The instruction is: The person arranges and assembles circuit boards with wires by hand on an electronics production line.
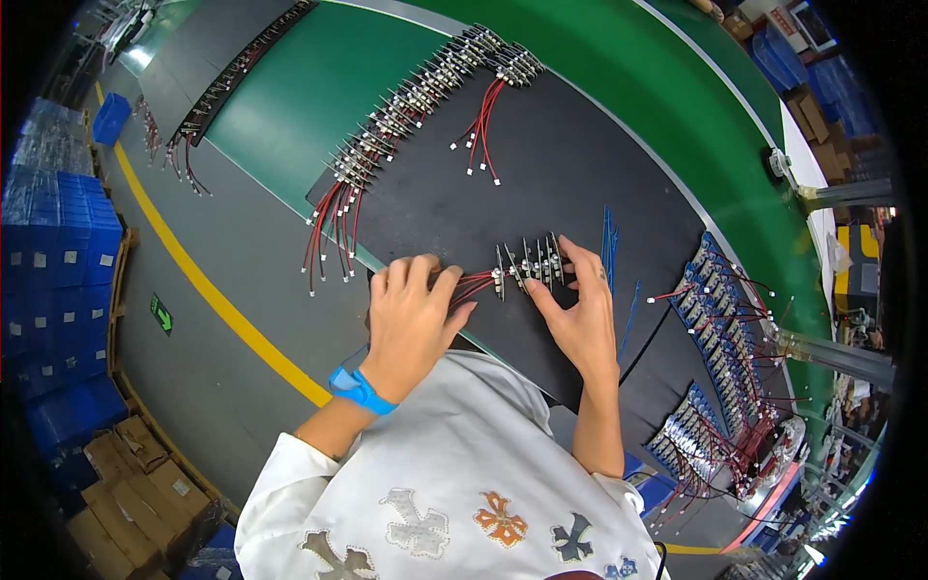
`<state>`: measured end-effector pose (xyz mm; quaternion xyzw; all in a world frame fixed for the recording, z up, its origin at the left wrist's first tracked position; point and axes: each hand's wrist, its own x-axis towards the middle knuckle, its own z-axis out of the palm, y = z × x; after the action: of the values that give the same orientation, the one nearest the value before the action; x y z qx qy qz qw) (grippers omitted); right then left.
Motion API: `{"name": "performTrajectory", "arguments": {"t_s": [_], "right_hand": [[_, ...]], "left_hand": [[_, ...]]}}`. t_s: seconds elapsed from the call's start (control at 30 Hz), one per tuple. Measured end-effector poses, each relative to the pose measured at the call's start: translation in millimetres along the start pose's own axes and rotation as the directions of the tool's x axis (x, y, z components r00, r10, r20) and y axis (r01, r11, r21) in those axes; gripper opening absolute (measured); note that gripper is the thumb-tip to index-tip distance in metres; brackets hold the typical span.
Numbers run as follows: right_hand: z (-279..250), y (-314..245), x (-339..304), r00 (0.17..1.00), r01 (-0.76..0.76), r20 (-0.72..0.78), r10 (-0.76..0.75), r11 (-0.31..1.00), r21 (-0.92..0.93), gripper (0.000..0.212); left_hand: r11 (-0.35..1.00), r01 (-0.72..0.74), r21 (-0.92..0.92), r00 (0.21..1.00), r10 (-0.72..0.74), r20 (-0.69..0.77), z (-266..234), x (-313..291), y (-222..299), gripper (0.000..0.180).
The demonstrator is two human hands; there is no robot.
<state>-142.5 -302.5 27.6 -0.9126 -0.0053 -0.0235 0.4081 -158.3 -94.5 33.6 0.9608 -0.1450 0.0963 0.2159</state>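
Observation:
Near the front edge of the black mat [435, 208] a short row of small circuit boards [527, 268] stands on edge, side by side. My right hand [585, 314] grips this row, its thumb on the near side and its fingers at the right end. Red and dark wires [472, 285] run left from the boards to my left hand [411, 304]. The fingers of my left hand are curled round these wires, and the wire ends are hidden beneath it. A blue wrist strap [360, 391] is on my left wrist.
A long curved row of boards [411, 106] stands farther back, with a smaller group [517, 66] beside it. Blue boards with red wires [720, 329] lie in stacks at right. Blue cable ties [609, 246] lie beyond my right hand. Blue crates [63, 242] stand left on the floor.

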Motion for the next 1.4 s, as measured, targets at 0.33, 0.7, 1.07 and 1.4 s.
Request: {"name": "performTrajectory", "arguments": {"t_s": [0.33, 0.7, 1.07, 1.4], "right_hand": [[-2, 3, -1, 1.000, 0.005, 0.005, -0.005, 0.999, 0.047, 0.056], [0, 9, -2, 0.999, 0.050, 0.016, -0.051, 0.997, 0.066, 0.048], [5, 3, -12, 0.988, 0.131, 0.068, -0.136, 0.989, 0.071, 0.047], [8, -5, -19, 0.981, 0.117, 0.141, -0.131, 0.988, 0.099, 0.047]], "left_hand": [[0.987, -0.090, 0.136, 0.985, 0.068, 0.158, 18, 11, 11, 0.010], [0.989, -0.045, 0.138, 0.993, 0.029, 0.112, 24, 3, 19, 0.012], [0.984, 0.151, -0.091, 0.988, -0.152, -0.006, 19, -14, 28, 0.007], [0.976, 0.162, -0.149, 0.981, -0.175, -0.083, 23, -27, 31, 0.010]]}}
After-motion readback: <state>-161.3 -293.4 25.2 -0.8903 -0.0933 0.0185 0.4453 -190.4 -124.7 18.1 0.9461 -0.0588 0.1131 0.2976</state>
